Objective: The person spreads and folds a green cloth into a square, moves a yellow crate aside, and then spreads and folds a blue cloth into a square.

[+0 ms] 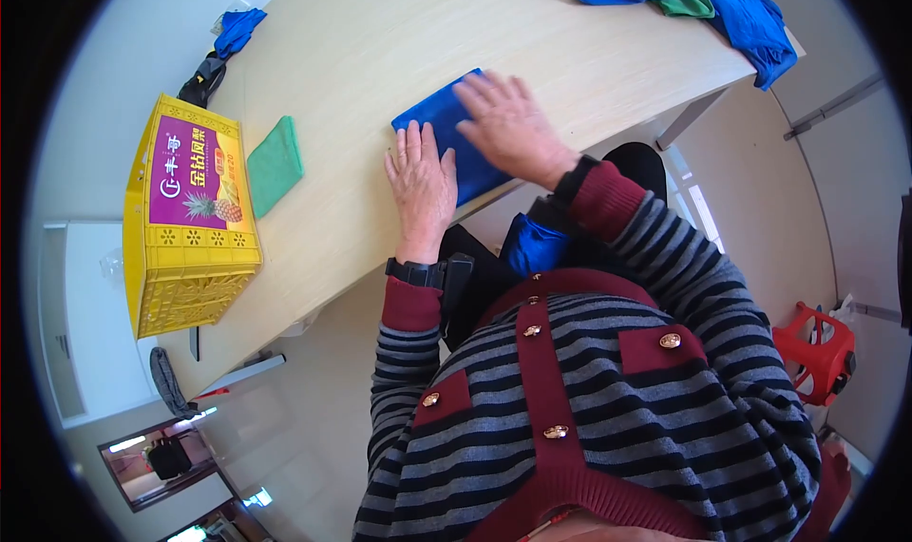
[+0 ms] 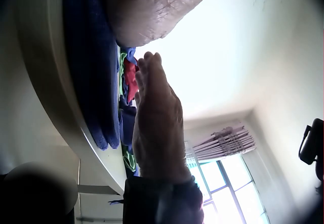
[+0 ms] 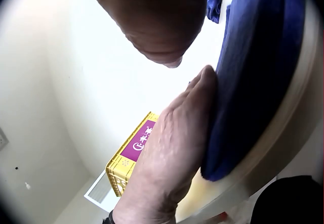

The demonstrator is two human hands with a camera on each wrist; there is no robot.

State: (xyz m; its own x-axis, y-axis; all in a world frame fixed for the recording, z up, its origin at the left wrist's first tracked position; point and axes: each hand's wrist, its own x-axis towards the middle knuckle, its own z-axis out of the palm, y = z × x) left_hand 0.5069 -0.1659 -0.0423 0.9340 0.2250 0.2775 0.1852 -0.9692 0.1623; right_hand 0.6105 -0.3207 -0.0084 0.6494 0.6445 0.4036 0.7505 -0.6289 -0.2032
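Note:
A folded blue cloth (image 1: 442, 105) lies flat near the table's front edge; its stacked layers show in the left wrist view (image 2: 93, 72) and the right wrist view (image 3: 253, 77). My left hand (image 1: 423, 186) rests on its left part with the fingers straight. Over its right part is my right hand (image 1: 518, 133), fingers straight and slightly spread; in the left wrist view the right hand (image 2: 159, 123) looks flat, and its contact with the cloth cannot be told. In the right wrist view the left hand (image 3: 174, 148) touches the cloth's side.
A folded green cloth (image 1: 275, 167) lies left on the table (image 1: 351, 76), beside a yellow crate (image 1: 195, 209) with a purple label. Loose blue cloths (image 1: 736, 19) with a green one are heaped at the far right. A red stool (image 1: 817, 352) stands on the floor at right.

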